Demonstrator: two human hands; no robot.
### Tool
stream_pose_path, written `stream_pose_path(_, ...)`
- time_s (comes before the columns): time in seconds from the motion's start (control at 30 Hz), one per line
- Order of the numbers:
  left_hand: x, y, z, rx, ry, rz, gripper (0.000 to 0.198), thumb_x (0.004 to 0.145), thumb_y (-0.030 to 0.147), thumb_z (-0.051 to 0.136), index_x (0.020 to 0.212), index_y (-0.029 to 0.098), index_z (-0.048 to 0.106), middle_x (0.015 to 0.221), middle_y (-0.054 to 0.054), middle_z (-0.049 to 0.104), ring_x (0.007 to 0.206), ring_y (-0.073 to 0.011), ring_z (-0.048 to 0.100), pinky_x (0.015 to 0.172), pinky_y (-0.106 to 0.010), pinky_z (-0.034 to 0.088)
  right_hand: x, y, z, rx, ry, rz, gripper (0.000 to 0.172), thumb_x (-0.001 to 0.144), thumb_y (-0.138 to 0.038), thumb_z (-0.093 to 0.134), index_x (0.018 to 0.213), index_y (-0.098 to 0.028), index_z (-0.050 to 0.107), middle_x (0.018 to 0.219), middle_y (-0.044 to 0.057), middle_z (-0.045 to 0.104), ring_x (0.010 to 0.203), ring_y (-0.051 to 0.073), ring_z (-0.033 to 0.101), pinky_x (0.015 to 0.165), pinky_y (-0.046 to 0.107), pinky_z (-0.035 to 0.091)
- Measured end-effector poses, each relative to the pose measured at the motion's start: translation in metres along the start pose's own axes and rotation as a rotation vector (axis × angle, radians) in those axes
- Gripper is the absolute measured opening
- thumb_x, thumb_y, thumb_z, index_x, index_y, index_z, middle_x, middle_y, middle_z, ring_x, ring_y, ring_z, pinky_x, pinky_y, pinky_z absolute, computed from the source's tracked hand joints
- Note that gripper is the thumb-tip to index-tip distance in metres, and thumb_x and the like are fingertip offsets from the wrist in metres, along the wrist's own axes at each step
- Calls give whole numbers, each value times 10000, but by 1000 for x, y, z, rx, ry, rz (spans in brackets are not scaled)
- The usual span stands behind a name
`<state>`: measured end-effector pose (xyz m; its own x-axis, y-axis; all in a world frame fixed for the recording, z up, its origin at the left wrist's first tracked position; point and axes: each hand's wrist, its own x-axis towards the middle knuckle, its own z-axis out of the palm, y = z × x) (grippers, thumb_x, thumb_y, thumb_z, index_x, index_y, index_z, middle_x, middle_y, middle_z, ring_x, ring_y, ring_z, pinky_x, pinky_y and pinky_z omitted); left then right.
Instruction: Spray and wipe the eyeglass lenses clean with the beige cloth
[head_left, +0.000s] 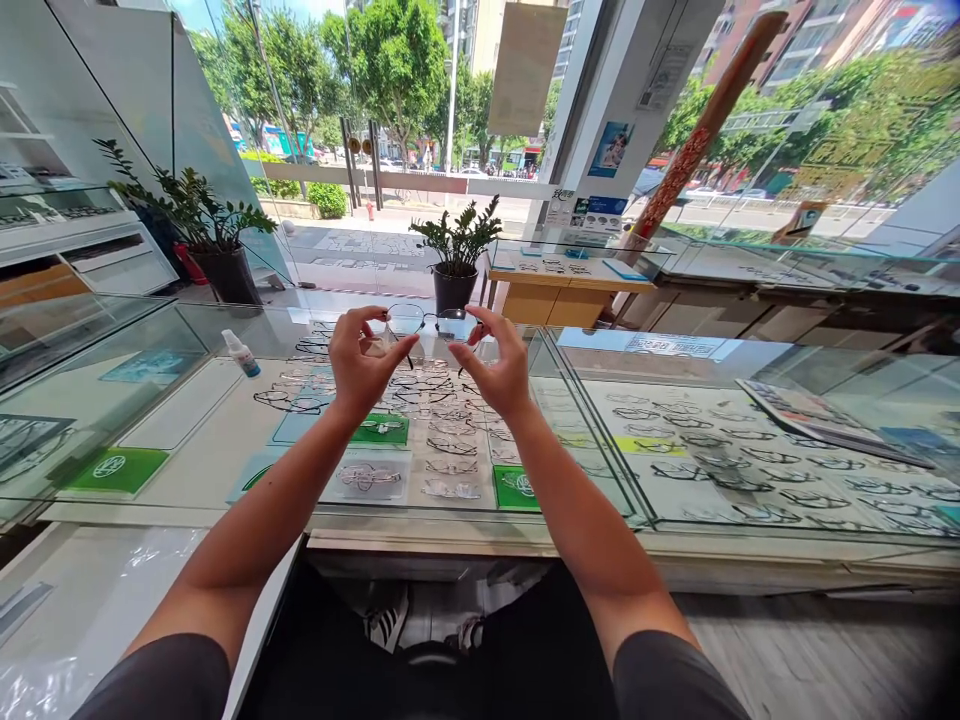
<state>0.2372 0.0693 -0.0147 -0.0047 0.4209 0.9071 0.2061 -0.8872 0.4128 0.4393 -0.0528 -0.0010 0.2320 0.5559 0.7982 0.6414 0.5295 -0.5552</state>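
Note:
A pair of thin-rimmed eyeglasses (430, 322) is held up above the glass display case, lenses toward the window. My left hand (361, 362) pinches the left side of the frame and also has a pale crumpled cloth (379, 346) tucked in its fingers. On the other side, my right hand (495, 362) grips the right edge of the same eyeglasses between thumb and fingers. Their dark temples point down toward me. Beneath both hands, rows of eyeglasses (451, 443) lie inside the case.
A spray bottle (241, 353) stands on the glass to the left. A magazine (825, 420) lies on the right-hand case (720, 545). Potted plants (455, 290) stand beyond the counter, near the window. A white surface (127, 590) is at lower left.

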Motion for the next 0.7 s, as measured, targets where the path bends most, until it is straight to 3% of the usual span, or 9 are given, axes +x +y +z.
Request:
stream_pose_path(0.17,51,30,-16,-1,-117,23,548,795,644,948,1080,222,744,1012,-40,791,715,-138,561,619,-282,479,38,-28,-27,-3,-42,-57,445,968,-530,825,1354,-332,723,1029,29,736,1007,252,668,1102,493,497)
stream_pose_path(0.33,105,72,-36,-30,-102,158,474,778,565,984,1059,250,769,975,-15,785,719,-141,586,597,-288,476,80,-70,-56,25,-21,-159,398,983,-469,816,1338,-309,730,1096,32,733,1092,251,694,1129,481,532)
stream_pose_path(0.5,115,97,-53,-113,-121,172,399,775,462,1001,1062,275,796,954,-2,780,678,-126,555,513,-260,377,84,-84,-61,16,16,-260,403,1019,-464,768,1394,-327,708,1167,34,718,1109,251,707,1131,504,558)
stream_pose_path(0.7,113,94,-57,-215,-97,181,419,747,391,1030,1102,268,845,958,-7,795,697,-110,534,507,-238,371,78,-79,-57,52,17,-258,416,1011,-478,780,1395,-333,711,1328,37,716,1094,235,718,1123,504,579)
